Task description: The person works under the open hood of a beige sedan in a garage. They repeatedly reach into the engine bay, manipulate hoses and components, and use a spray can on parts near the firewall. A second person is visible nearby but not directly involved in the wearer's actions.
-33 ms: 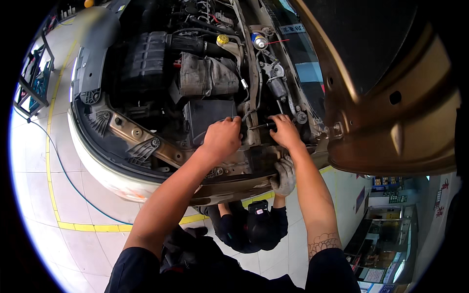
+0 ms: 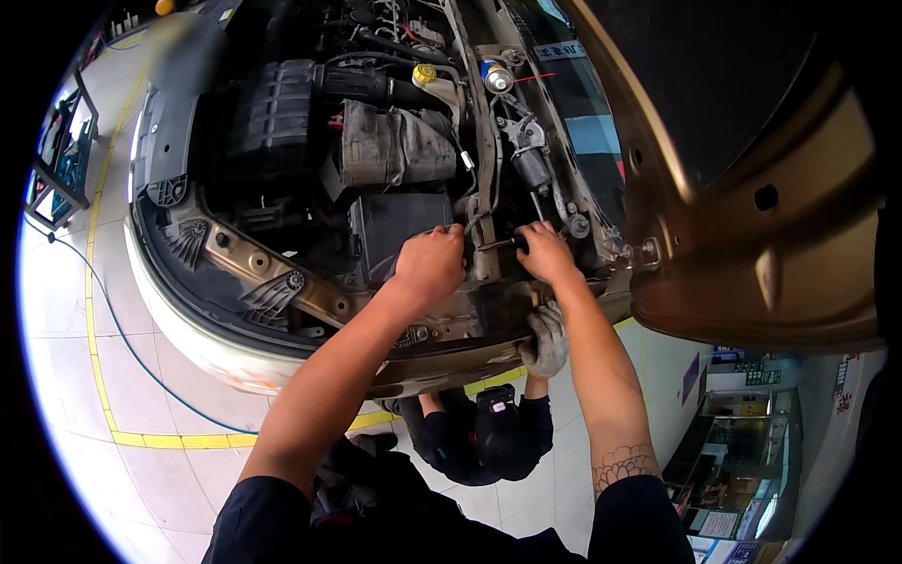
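Note:
My left hand (image 2: 432, 261) is closed beside a black box cover (image 2: 406, 222) in the engine bay. Its fingers curl downward next to a thin hose (image 2: 480, 218), and whatever they hold is hidden. To its right, my right hand (image 2: 547, 252) grips the black handle of a slim tool that looks like a screwdriver (image 2: 500, 244). The tool's thin shaft points left, toward my left hand, across a metal rail (image 2: 487, 268). A co-worker's grey-gloved hand (image 2: 546, 340) rests on the car's body edge just below my right wrist.
The raised bronze hood (image 2: 752, 273) stands at the right. A spray can (image 2: 496, 77) with a red straw lies near the windshield, by a wiper motor (image 2: 534, 169). A co-worker (image 2: 484, 437) crouches below the car's side. A blue hose (image 2: 141, 348) crosses the tiled floor.
The whole view has shifted very slightly. Slightly more of the tool's black handle shows at my right fingers; both hands otherwise keep their places.

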Demonstrator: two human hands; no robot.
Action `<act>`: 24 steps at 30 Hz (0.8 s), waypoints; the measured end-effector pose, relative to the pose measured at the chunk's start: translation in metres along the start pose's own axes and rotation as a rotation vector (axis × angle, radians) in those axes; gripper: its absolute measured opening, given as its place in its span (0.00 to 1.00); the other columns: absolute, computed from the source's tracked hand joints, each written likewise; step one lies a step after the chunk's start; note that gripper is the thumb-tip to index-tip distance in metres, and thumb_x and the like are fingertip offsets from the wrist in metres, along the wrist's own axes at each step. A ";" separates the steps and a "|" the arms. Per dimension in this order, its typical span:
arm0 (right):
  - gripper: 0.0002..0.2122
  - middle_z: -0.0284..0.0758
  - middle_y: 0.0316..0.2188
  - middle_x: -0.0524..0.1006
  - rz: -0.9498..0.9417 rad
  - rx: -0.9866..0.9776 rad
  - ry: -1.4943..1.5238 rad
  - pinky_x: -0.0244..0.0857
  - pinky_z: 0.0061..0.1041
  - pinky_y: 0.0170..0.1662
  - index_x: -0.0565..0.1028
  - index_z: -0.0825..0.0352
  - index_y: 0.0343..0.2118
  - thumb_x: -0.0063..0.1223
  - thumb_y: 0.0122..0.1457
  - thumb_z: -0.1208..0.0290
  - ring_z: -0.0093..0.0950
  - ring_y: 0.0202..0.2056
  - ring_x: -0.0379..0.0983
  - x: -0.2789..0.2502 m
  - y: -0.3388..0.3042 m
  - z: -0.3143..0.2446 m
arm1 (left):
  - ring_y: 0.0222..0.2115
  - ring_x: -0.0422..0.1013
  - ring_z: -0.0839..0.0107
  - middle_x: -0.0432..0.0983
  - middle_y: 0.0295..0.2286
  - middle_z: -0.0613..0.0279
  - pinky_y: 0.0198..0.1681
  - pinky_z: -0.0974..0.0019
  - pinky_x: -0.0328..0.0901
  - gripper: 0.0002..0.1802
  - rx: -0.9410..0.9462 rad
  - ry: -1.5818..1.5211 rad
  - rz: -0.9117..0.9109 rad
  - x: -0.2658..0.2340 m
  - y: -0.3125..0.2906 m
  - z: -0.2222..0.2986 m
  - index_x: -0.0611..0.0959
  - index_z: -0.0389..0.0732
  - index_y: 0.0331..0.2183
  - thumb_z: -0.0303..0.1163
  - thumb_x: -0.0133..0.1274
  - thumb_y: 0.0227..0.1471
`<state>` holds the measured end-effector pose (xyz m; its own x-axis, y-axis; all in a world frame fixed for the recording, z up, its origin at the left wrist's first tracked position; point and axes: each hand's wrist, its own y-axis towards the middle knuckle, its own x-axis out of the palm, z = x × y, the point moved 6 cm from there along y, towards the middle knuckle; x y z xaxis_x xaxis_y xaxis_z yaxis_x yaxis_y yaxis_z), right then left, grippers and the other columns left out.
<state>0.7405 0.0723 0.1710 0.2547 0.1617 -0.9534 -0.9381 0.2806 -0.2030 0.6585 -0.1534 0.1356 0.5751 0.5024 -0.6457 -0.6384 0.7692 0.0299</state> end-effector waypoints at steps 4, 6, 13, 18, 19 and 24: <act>0.11 0.37 0.45 0.75 -0.048 -0.033 -0.126 0.63 0.42 0.57 0.76 0.67 0.41 0.56 0.60 0.67 0.39 0.54 0.66 0.027 0.035 0.017 | 0.38 0.78 0.46 0.79 0.36 0.42 0.41 0.48 0.72 0.18 -0.059 0.008 -0.197 0.028 0.044 -0.019 0.76 0.35 0.39 0.36 0.57 0.51; 0.09 0.40 0.43 0.76 -0.015 0.008 -0.018 0.64 0.41 0.55 0.77 0.70 0.37 0.55 0.61 0.68 0.41 0.51 0.68 0.034 0.044 0.032 | 0.37 0.78 0.46 0.79 0.36 0.42 0.42 0.48 0.72 0.18 -0.057 -0.032 -0.178 0.037 0.054 -0.030 0.76 0.35 0.40 0.36 0.57 0.51; 0.09 0.44 0.38 0.76 0.063 0.049 0.095 0.65 0.42 0.51 0.76 0.71 0.34 0.53 0.62 0.69 0.45 0.46 0.69 0.042 0.069 0.030 | 0.37 0.78 0.46 0.80 0.36 0.43 0.42 0.47 0.71 0.18 -0.021 -0.132 -0.088 0.033 0.062 -0.050 0.76 0.34 0.41 0.33 0.58 0.50; 0.09 0.44 0.36 0.76 0.130 -0.057 0.037 0.66 0.42 0.50 0.74 0.71 0.33 0.55 0.61 0.69 0.46 0.45 0.69 0.038 0.063 0.027 | 0.36 0.78 0.45 0.80 0.35 0.44 0.41 0.47 0.72 0.17 -0.044 -0.111 -0.135 0.036 0.068 -0.049 0.76 0.34 0.40 0.33 0.58 0.50; 0.08 0.44 0.36 0.76 0.149 -0.008 0.089 0.66 0.43 0.49 0.74 0.71 0.32 0.54 0.61 0.70 0.46 0.44 0.69 0.039 0.064 0.032 | 0.35 0.78 0.46 0.80 0.35 0.44 0.41 0.47 0.72 0.17 -0.046 -0.116 -0.141 0.035 0.068 -0.047 0.76 0.34 0.40 0.33 0.58 0.50; 0.07 0.46 0.33 0.76 0.217 -0.028 0.132 0.65 0.44 0.45 0.72 0.71 0.31 0.53 0.61 0.72 0.48 0.41 0.69 0.030 0.061 0.032 | 0.36 0.78 0.46 0.80 0.35 0.44 0.42 0.48 0.71 0.17 -0.065 -0.133 -0.164 0.027 0.068 -0.038 0.76 0.34 0.40 0.33 0.58 0.51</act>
<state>0.6982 0.1241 0.1373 0.0155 0.0898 -0.9958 -0.9740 0.2265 0.0052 0.6115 -0.1029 0.0909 0.7337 0.4233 -0.5315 -0.5595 0.8202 -0.1192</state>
